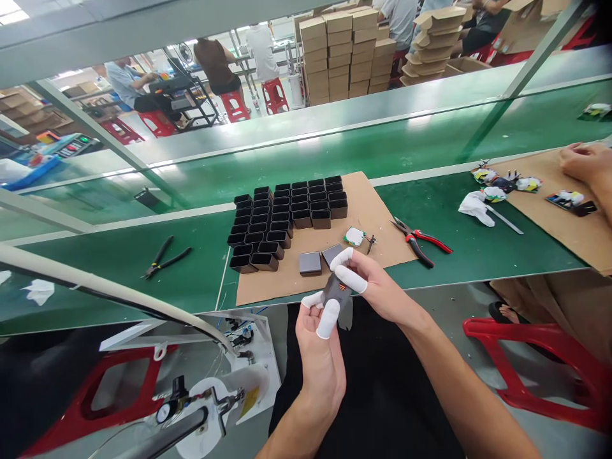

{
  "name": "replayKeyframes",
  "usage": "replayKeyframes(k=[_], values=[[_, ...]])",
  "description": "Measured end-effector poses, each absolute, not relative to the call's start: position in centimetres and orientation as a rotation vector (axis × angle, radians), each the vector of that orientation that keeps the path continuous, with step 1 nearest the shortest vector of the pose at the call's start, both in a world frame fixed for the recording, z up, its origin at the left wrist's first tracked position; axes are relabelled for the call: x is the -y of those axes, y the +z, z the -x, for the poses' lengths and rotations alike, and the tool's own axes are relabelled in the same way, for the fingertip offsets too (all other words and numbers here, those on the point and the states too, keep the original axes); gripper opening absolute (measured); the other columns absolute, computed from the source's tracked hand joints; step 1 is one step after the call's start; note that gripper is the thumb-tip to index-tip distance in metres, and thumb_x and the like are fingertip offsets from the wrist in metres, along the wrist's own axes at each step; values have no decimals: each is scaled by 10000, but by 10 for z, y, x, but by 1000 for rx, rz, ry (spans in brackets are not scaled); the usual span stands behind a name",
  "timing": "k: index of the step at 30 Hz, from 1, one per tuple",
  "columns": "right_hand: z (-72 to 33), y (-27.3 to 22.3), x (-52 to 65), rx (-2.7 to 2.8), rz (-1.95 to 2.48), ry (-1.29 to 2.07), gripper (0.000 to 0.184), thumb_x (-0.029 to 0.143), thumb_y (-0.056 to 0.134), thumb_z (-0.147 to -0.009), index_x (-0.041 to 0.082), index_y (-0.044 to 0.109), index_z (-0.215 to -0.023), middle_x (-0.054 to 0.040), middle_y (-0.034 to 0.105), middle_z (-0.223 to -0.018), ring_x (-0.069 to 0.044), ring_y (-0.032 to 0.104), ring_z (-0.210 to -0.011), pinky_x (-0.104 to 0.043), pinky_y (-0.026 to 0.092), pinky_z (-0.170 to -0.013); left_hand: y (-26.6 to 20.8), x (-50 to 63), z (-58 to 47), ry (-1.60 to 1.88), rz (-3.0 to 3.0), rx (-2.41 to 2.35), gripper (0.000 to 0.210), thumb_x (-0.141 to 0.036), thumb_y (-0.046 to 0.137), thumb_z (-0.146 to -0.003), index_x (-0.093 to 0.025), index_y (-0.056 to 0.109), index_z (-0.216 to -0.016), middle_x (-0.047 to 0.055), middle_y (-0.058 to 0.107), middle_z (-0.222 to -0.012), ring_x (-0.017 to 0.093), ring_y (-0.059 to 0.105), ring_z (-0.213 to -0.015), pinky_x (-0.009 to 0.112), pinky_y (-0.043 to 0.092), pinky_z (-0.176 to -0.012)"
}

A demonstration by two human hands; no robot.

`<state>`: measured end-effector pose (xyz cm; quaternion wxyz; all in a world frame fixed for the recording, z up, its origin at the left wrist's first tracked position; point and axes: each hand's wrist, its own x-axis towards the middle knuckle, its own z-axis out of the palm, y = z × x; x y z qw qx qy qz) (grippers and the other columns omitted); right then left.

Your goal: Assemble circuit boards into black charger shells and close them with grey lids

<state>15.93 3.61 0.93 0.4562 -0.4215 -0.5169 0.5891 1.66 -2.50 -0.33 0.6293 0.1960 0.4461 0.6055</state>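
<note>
A small dark plastic housing (337, 290) is held between both my hands above the near edge of the bench. My left hand (321, 344) grips it from below and the left, white finger cots on its thumb and fingertip. My right hand (370, 280) pinches its upper right side, also in white finger cots. Just beyond lie a square grey cover (310, 263) and a second grey cover (331, 253), partly hidden by my right fingers. A small circuit board (354, 236) with a white top and wires rests behind them. Open black cases (258, 227) stand in rows on the cardboard (296, 287).
Red-handled pliers (421, 242) lie to the right, black-handled cutters (166, 258) to the left. A co-worker's hand (586, 159) rests at far right near several circuit boards (528, 184). A white pipe (119, 290) crosses the lower left. A metal rail (306, 134) runs behind.
</note>
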Motion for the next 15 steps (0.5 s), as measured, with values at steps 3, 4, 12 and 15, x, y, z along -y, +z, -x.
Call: replayKeyframes(k=[3,4,12,15], values=[[-162,14,-40,1263,1007,1509,363,628,674,-1060,265,661,-1037,21,614,-910,-178,586,-820,-331,504,-779,7,31,-16,1324,-445,-1019,426,-492,989,-809,-248,751,-1063,26,743,-1048,236,689,-1160,370,531,-1049],[-162,16,-40,1252,1005,1524,367,632,677,-1058,265,666,-1035,25,614,-898,-175,586,-807,-330,504,-773,10,32,-16,1310,-439,-1017,430,-505,992,-800,-245,753,-1043,30,747,-1047,234,694,-1135,369,538,-1027],[-157,13,-43,1288,1048,1498,463,675,619,-1077,236,694,-951,13,647,-867,-185,612,-833,-327,523,-785,14,27,-18,1326,-351,-1008,461,-527,1032,-720,-215,757,-916,46,791,-961,204,745,-933,363,590,-946],[-157,10,-41,1282,1061,1477,431,666,607,-1086,250,691,-1013,13,636,-859,-191,609,-823,-329,528,-766,11,23,-13,1311,-343,-963,423,-529,981,-797,-209,768,-971,74,814,-1051,225,769,-986,373,603,-948]])
